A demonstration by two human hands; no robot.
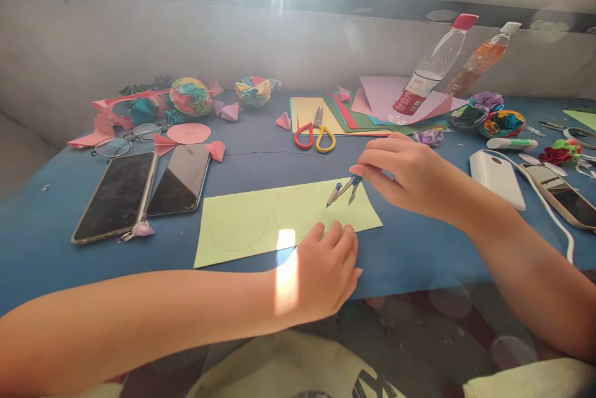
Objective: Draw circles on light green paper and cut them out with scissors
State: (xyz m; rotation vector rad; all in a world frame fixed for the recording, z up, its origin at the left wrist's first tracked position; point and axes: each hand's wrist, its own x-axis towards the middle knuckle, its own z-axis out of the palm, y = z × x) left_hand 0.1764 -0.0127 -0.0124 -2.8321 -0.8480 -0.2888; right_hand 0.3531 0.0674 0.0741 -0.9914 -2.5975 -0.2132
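My right hand (403,168) pinches a drawing compass (343,190) by its top, and the compass legs point down over the right part of a pale yellow-green paper strip (237,221). Faint curved pencil lines show on the strip: a large round outline at its left and part of another near the middle. With its fingers curled, my left hand (326,271) rests on the strip's front edge and holds it down against the table. Its fingertips are partly hidden. A patch of bright sunlight falls across the left wrist and paper.
Scissors (318,131) lie behind the strip, beside stacked coloured paper (302,113). Two phones (116,196) lie left, near glasses (113,147) and a pink paper circle (189,133). Bottles (419,84), a glue stick (511,144) and a white power bank (496,177) are right.
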